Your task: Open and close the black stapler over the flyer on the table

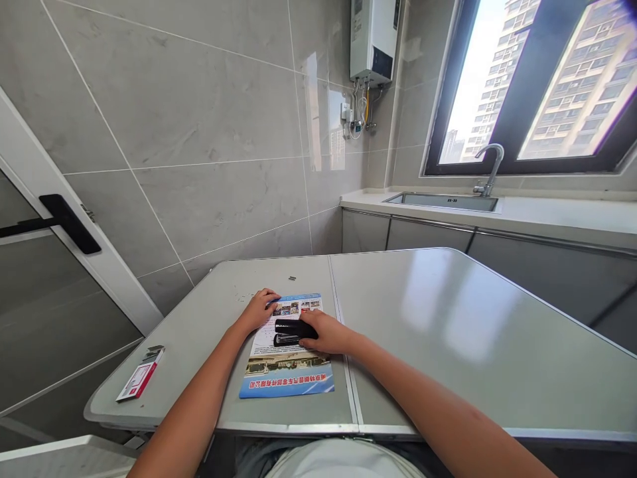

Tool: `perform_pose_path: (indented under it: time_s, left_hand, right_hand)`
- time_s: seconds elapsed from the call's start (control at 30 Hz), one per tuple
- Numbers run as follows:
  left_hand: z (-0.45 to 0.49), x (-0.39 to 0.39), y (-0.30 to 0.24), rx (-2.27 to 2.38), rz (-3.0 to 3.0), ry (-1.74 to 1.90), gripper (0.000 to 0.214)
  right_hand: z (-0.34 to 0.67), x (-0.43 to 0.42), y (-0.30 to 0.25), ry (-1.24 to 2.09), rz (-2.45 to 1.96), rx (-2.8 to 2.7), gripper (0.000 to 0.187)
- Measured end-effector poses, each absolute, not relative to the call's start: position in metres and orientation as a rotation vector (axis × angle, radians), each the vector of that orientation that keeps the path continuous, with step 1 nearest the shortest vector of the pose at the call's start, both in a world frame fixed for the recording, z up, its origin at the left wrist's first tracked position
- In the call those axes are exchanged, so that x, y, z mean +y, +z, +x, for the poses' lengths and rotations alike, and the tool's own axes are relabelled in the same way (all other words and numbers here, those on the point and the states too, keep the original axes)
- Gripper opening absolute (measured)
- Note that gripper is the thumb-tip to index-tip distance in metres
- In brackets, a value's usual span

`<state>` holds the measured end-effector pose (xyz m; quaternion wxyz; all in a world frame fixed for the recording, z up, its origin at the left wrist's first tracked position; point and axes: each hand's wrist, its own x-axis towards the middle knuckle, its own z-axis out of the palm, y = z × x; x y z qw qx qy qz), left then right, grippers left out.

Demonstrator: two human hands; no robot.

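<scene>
A printed leaflet (pixel 286 372) with photos and a blue band along its near edge lies on the grey folding table (pixel 448 318). My right hand (pixel 328 333) is wrapped round the rear of a black stapler (pixel 291 330) that rests across the leaflet's middle. My left hand (pixel 259 309) lies on the leaflet's far left corner with its fingers bent and pressed down on the paper. Both forearms reach in from the bottom edge.
A red and white small box (pixel 141 376) lies near the table's left edge. A tiny dark bit (pixel 292 278) sits on the far part of the table. Behind are a counter with a sink (pixel 442 201) and tap (pixel 490 166), a window, and a tiled wall.
</scene>
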<state>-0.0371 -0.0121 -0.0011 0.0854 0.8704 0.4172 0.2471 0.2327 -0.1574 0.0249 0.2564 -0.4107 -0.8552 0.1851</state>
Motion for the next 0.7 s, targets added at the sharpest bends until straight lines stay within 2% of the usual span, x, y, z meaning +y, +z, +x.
perform_pose_path:
  time_s: [0.7]
  left_hand:
    - [-0.0356,-0.0131,-0.0012,1.229,2.607,0.719,0.034]
  right_hand:
    - [0.2325,-0.1583,0.0246,0.487,-1.139,-2.326,0.029]
